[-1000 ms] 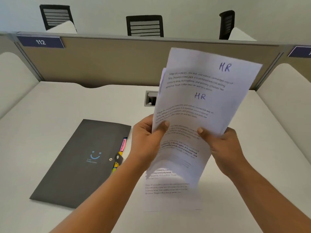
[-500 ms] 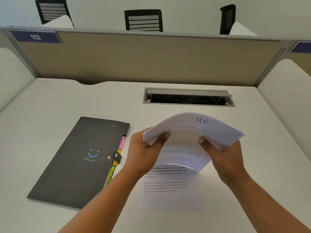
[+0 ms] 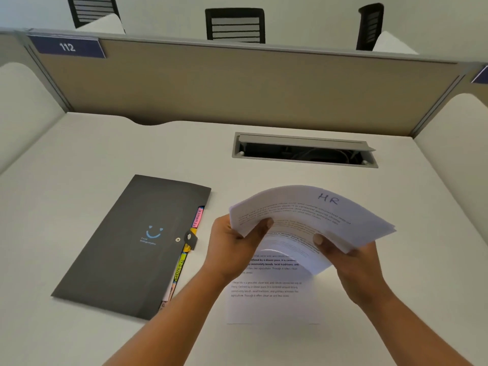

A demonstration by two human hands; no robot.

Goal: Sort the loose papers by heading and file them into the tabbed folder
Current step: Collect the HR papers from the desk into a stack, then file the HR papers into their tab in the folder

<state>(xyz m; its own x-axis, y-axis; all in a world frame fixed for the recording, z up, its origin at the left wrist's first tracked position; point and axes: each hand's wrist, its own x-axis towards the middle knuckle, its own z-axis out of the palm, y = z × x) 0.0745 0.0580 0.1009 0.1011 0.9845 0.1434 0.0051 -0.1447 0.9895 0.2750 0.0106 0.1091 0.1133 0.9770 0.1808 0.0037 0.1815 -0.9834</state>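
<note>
Fingers (image 3: 266, 223) grip paper stack (image 3: 311, 216) headed "HR"; divider label (image 3: 67, 47) "112".

An open-plan office: a white worktop (image 3: 79, 159) fenced by a tan partition (image 3: 237, 85) with a numbered plate reading 112 (image 3: 68, 47), a cable hatch (image 3: 303, 151) set into the surface, and black slatted chairs (image 3: 235, 25) at the next booths beyond.

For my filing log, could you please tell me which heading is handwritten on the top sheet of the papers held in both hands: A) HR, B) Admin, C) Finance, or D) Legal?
A: the paper stack, gripped by the left hand and the right hand, shows "HR" handwritten near its top edge.
</note>
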